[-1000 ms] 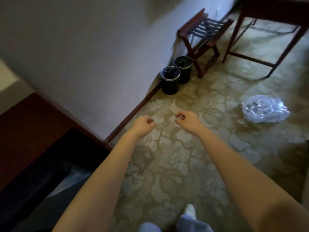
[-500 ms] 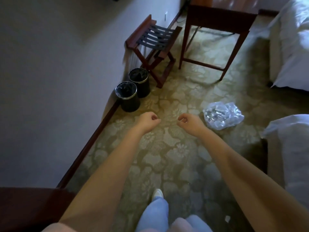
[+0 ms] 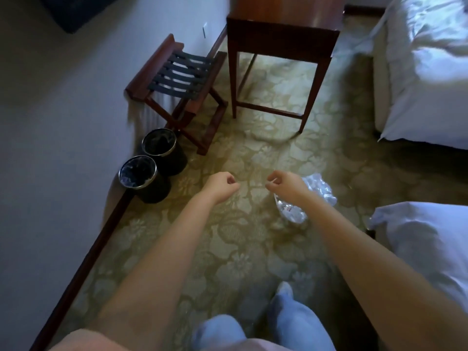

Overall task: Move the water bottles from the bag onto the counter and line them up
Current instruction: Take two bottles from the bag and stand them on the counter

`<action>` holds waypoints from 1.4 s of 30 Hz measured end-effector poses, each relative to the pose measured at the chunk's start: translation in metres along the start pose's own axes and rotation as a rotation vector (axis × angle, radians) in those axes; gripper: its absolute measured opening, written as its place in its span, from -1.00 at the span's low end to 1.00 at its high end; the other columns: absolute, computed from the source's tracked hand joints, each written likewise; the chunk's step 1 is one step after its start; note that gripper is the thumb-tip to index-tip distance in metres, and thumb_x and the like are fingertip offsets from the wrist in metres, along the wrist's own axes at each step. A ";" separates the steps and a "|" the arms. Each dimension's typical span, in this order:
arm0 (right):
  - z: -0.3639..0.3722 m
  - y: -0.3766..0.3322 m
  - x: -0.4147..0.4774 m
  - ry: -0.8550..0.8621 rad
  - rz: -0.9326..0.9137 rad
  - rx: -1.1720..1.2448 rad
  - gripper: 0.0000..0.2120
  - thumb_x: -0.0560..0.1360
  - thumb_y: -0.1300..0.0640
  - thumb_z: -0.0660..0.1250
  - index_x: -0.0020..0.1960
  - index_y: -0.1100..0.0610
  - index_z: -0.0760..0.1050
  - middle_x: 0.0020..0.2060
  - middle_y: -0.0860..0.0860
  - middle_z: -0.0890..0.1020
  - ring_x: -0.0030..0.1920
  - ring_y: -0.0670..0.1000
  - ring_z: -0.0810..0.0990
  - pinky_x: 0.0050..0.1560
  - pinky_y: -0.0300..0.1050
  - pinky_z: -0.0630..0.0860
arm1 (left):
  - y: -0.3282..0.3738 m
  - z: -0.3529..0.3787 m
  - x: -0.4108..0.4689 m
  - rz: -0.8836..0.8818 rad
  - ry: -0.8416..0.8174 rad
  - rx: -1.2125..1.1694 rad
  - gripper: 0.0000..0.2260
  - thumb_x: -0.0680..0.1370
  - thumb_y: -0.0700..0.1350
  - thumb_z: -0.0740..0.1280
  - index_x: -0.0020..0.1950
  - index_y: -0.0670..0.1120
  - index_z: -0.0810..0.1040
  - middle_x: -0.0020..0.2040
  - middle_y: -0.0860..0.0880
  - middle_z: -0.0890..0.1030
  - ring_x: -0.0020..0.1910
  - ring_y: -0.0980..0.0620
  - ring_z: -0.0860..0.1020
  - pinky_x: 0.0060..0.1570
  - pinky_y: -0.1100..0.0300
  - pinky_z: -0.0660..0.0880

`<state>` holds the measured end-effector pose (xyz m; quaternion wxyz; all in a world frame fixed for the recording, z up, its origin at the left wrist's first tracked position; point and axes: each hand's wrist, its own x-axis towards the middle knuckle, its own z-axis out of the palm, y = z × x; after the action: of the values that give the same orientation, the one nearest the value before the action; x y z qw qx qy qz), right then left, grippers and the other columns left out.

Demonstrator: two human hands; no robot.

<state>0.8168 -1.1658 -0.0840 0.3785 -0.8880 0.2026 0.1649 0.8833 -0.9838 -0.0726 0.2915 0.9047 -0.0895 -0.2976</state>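
A clear plastic bag of water bottles lies on the patterned carpet, partly hidden behind my right forearm. My right hand hovers just left of and above the bag, fingers curled in a loose fist, holding nothing. My left hand is also curled shut and empty, held level with the right, a short gap between them. Single bottles inside the bag cannot be made out.
Two black waste bins stand by the wall at left. Behind them is a folding luggage rack, then a wooden side table. Beds with white linen fill the right side. My legs and a shoe show at the bottom.
I have walked forward and turned right: the bag has come from far right to just under my right forearm. Both hands stay curled in front of me.
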 end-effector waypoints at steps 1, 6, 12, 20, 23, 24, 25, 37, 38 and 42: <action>-0.015 0.006 0.014 -0.013 -0.010 -0.036 -0.69 0.55 0.03 0.28 0.24 0.12 0.49 0.08 0.07 0.63 -0.13 -0.01 0.55 -0.16 -0.14 0.50 | 0.013 0.003 0.014 -0.010 -0.008 0.000 -0.69 0.55 0.00 0.29 0.24 -0.11 0.53 0.20 -0.05 0.55 0.15 -0.01 0.52 0.06 0.15 0.47; -0.069 0.022 0.098 -0.074 -0.042 -0.143 -0.67 0.55 0.02 0.27 0.26 0.14 0.49 0.09 0.09 0.63 -0.10 0.00 0.56 -0.05 -0.11 0.54 | 0.059 0.007 0.087 -0.043 0.007 -0.037 -0.68 0.56 0.01 0.29 0.25 -0.11 0.53 0.21 -0.05 0.55 0.16 -0.01 0.51 0.03 0.18 0.43; -0.076 0.053 0.211 -0.132 -0.048 -0.227 -0.68 0.56 0.05 0.26 0.27 0.15 0.47 0.15 0.11 0.59 -0.02 0.08 0.60 0.01 -0.01 0.59 | 0.066 0.031 0.203 -0.083 -0.025 -0.056 -0.68 0.56 -0.02 0.29 0.26 -0.13 0.53 0.22 -0.07 0.55 0.18 -0.02 0.51 0.06 0.19 0.42; -0.040 0.166 0.352 -0.279 -0.003 -0.348 -0.68 0.56 0.03 0.27 0.27 0.12 0.47 0.14 0.12 0.60 0.06 0.12 0.59 0.04 -0.04 0.52 | 0.042 0.142 0.342 -0.189 -0.130 -0.042 -0.73 0.55 -0.04 0.30 0.16 -0.17 0.58 0.13 -0.13 0.59 0.12 -0.10 0.54 0.11 0.11 0.46; -0.026 0.214 0.386 -0.347 -0.028 -0.403 -0.67 0.56 0.04 0.26 0.28 0.13 0.47 0.15 0.12 0.61 0.09 0.13 0.58 0.04 -0.07 0.47 | 0.030 0.196 0.371 -0.240 -0.150 -0.045 -0.74 0.54 -0.06 0.31 0.13 -0.19 0.59 0.12 -0.16 0.61 0.12 -0.13 0.54 0.11 0.13 0.45; -0.022 0.232 0.394 -0.370 -0.035 -0.419 -0.67 0.55 0.06 0.27 0.28 0.14 0.47 0.16 0.13 0.60 0.11 0.13 0.57 0.06 -0.07 0.47 | 0.025 0.215 0.380 -0.267 -0.157 -0.058 -0.75 0.54 -0.07 0.31 0.12 -0.20 0.60 0.10 -0.17 0.62 0.11 -0.13 0.55 0.08 0.15 0.45; -0.018 0.249 0.402 -0.390 -0.036 -0.429 -0.66 0.55 0.06 0.27 0.28 0.15 0.47 0.17 0.13 0.60 0.12 0.14 0.57 0.09 -0.07 0.48 | 0.021 0.233 0.387 -0.292 -0.159 -0.075 -0.76 0.54 -0.08 0.31 0.10 -0.21 0.60 0.09 -0.17 0.62 0.10 -0.13 0.56 0.04 0.17 0.44; 0.084 0.419 0.506 -0.492 -0.194 -0.793 -0.65 0.57 0.04 0.19 0.28 0.17 0.49 0.21 0.12 0.57 0.19 0.15 0.54 0.06 -0.08 0.47 | -0.047 0.425 0.512 -0.230 -0.217 0.025 -0.78 0.52 -0.08 0.34 0.03 -0.21 0.61 0.06 -0.19 0.63 0.09 -0.15 0.57 0.13 0.05 0.47; 0.096 0.427 0.517 -0.510 -0.220 -0.834 -0.66 0.57 0.06 0.19 0.28 0.18 0.48 0.21 0.13 0.56 0.19 0.16 0.54 0.05 -0.08 0.47 | -0.054 0.436 0.523 -0.204 -0.244 0.089 -0.77 0.52 -0.08 0.33 0.05 -0.21 0.61 0.07 -0.18 0.63 0.09 -0.15 0.57 0.12 0.06 0.48; 0.134 0.452 0.557 -0.550 -0.315 -1.007 -0.73 0.57 0.13 0.16 0.19 0.20 0.51 0.11 0.10 0.59 0.04 0.13 0.56 -0.26 -0.17 0.38 | -0.080 0.469 0.569 -0.088 -0.329 0.320 -0.72 0.56 -0.08 0.24 0.22 -0.14 0.53 0.23 -0.14 0.56 0.18 -0.13 0.52 0.13 0.11 0.46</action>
<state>1.0605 -1.4835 -0.6942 -0.0307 -0.9022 -0.1401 0.4068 1.0643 -1.3315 -0.7020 0.1126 0.8818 -0.1421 -0.4354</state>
